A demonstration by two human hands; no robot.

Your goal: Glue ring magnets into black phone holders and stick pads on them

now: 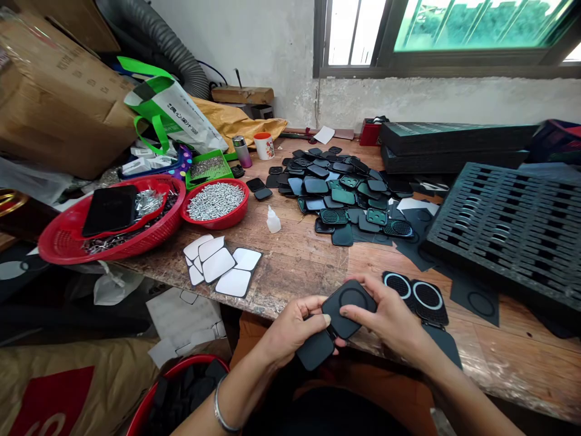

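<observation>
Between my hands is a black hinged folding charger pad (pixel 348 307), unfolded into two panels, with a ring mark on the upper one. My left hand (pixel 297 327) grips it near the hinge, thumb on top. My right hand (pixel 385 312) holds the ring panel, its thumb pressing the surface and its fingers behind the edge. Just right of my right hand lies another unfolded charger (pixel 429 300) with pale rings showing on two panels. White-backed stickers (pixel 233 281) with rounded corners lie left of my hands. The undersides of the held pad are hidden.
A heap of black charger parts (pixel 342 197) spreads over the table's middle. A small white dropper bottle (pixel 273 219) stands nearby. Red baskets (pixel 240 218) with metal pins sit left, a slotted foam tray (pixel 503 224) right. Below the table edge is a red bin (pixel 143 418) of black pieces.
</observation>
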